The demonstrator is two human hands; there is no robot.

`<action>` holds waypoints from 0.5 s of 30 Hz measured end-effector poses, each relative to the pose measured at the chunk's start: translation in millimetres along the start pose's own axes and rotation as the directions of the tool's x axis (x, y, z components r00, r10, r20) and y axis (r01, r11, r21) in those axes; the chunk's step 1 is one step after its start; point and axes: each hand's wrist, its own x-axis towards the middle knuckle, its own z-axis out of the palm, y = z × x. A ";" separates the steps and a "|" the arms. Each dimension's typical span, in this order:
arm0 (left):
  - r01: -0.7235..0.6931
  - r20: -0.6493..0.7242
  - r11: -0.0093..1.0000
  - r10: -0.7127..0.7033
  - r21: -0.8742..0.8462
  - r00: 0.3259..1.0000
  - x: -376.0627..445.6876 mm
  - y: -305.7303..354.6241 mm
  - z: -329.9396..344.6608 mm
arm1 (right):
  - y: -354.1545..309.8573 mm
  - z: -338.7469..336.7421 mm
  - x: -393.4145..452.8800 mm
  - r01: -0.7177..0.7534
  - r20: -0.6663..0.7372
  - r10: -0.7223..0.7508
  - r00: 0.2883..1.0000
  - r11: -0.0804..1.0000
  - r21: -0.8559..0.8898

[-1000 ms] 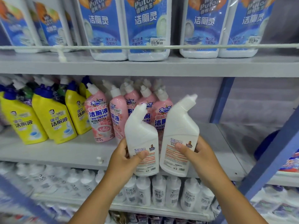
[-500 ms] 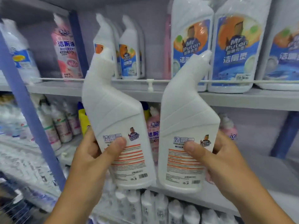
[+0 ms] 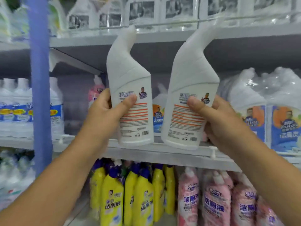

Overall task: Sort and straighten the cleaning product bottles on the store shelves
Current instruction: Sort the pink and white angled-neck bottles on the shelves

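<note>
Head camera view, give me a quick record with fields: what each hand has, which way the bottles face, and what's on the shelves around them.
left hand: grips the left white bottle
right hand: grips the right white bottle
bottle pose: both upright, angled necks pointing up and right, back labels toward the camera
bottle position: held in front of the middle shelf
shelf below: yellow bottles left, pink bottles right
middle shelf, right: wrapped bottles with blue labels

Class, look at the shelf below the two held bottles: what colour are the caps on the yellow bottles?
Dark blue-purple caps top the yellow bottles, seen best in the head view.
</note>
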 end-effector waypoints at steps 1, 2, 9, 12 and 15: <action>0.037 0.023 0.999 -0.037 0.004 0.999 14.1 -6.2 -6.5 | 4.4 5.9 11.2 -0.012 -0.018 0.012 1.000 1.000 -0.012; 0.067 0.046 0.998 -0.067 0.008 0.997 26.6 -13.0 -11.8 | 10.4 9.3 20.3 -0.027 -0.036 0.027 0.999 0.999 -0.024; 0.165 0.102 0.978 -0.178 0.131 0.979 79.3 -72.4 -18.4 | 51.5 12.8 64.2 -0.238 -0.084 0.231 0.969 0.967 -0.093; 0.275 0.165 0.952 -0.295 0.136 0.941 90.5 -87.6 -15.3 | 67.0 11.4 80.2 -0.321 -0.089 0.311 0.946 0.937 -0.139; 0.337 0.208 0.934 -0.355 0.118 0.911 102.0 -101.2 -17.7 | 81.6 9.4 90.1 -0.396 -0.090 0.386 0.918 0.906 -0.150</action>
